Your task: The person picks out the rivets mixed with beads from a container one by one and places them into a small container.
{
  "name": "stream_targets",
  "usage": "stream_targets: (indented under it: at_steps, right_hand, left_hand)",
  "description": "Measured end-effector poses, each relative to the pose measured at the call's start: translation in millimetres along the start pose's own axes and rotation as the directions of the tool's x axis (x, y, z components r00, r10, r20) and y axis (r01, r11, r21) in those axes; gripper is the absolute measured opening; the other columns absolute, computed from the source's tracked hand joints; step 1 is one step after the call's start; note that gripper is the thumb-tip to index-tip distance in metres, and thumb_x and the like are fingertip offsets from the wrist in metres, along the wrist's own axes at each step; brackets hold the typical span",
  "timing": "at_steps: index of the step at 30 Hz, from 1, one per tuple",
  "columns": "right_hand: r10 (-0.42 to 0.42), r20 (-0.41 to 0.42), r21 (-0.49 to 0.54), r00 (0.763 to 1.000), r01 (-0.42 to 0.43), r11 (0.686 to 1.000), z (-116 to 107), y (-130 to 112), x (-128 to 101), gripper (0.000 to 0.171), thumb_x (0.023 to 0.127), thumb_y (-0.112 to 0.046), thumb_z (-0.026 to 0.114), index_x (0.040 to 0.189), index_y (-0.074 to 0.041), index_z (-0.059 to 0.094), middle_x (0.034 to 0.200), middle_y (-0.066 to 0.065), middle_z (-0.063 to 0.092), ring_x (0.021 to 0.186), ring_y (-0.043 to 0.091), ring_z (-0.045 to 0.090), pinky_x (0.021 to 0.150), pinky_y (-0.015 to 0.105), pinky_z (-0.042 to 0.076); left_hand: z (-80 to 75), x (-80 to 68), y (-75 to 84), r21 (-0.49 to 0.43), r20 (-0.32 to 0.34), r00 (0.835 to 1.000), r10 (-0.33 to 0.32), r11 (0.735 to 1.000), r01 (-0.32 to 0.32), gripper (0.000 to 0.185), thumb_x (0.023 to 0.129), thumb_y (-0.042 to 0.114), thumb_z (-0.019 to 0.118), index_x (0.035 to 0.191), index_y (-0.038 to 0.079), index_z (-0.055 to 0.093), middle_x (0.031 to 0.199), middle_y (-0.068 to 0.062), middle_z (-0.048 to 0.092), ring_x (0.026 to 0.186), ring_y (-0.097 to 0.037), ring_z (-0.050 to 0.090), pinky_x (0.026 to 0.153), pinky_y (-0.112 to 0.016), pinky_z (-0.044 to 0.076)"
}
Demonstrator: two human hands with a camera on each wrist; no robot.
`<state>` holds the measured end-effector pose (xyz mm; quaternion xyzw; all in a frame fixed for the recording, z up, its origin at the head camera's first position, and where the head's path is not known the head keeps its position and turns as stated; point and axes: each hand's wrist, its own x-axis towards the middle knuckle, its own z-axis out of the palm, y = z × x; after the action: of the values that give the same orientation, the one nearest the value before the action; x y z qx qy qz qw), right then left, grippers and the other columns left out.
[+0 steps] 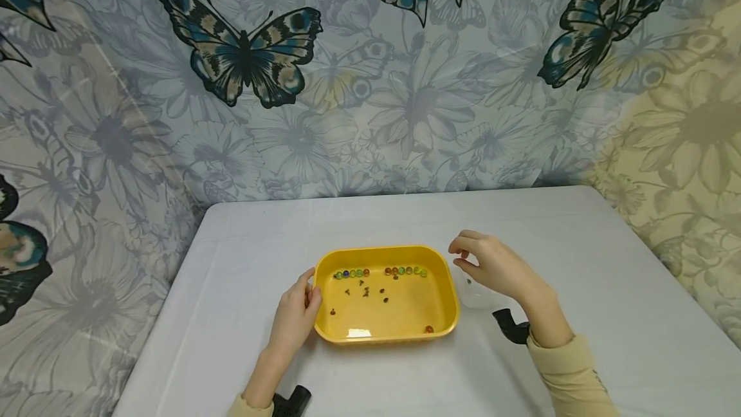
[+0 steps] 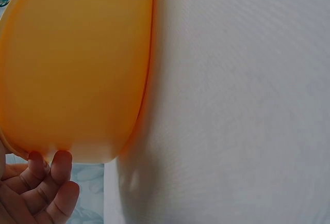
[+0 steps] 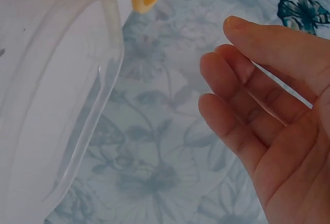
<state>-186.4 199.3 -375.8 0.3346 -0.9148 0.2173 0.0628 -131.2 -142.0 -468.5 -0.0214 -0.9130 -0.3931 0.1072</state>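
Observation:
A yellow tray (image 1: 405, 314) stands on the white table, and my left hand (image 1: 296, 315) grips its left rim. In the left wrist view, curled fingertips (image 2: 62, 159) touch the tray's outer wall. Inside lie two short rows of green, orange and blue glass marbles (image 1: 353, 273), one orange marble (image 1: 429, 329) at the near right corner, and several small dark brown bits (image 1: 366, 292). Just beyond the tray's right end, my right hand (image 1: 494, 267) hovers over a clear plastic container (image 1: 479, 298). Its fingers bend loosely, and nothing shows between them in the right wrist view.
A white cloth covers the table (image 1: 255, 237), whose far edge meets a butterfly-patterned backdrop (image 1: 347, 140). Dark wrist straps (image 1: 512, 327) sit at both forearms. A few dark specks (image 3: 2, 52) show in the clear container.

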Motion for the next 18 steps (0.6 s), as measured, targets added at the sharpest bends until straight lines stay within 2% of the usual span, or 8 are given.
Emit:
stream_targets:
  at_steps: [11, 18]
  right_hand:
    - [-0.007, 0.045, 0.002, 0.999, 0.007, 1.0, 1.7, -10.4, 12.8, 0.018, 0.077, 0.003, 0.07, 0.091, -0.008, 0.065, 0.089, 0.002, 0.06, 0.078, 0.015, 0.056, 0.067, 0.027, 0.049]
    - [-0.037, 0.055, 0.013, 0.998, 0.036, 0.999, 5.0, -15.2, 20.2, 0.016, 0.079, 0.002, 0.068, 0.091, -0.008, 0.065, 0.088, 0.002, 0.06, 0.078, 0.015, 0.056, 0.068, 0.032, 0.051]
  left_hand:
    - [0.6, 0.5, -0.7, 0.001, -0.02, 1.0, 0.013, 1.0, -0.013, 0.038, 0.088, 0.005, 0.055, 0.125, -0.005, 0.051, 0.068, 0.003, 0.044, 0.058, -0.009, 0.041, 0.05, -0.02, 0.037]
    - [0.9, -0.4, -0.2, -0.006, -0.028, 0.999, 0.029, 1.0, -0.029, 0.038, 0.088, 0.004, 0.055, 0.125, -0.005, 0.052, 0.068, 0.003, 0.044, 0.058, -0.008, 0.04, 0.049, -0.019, 0.037]
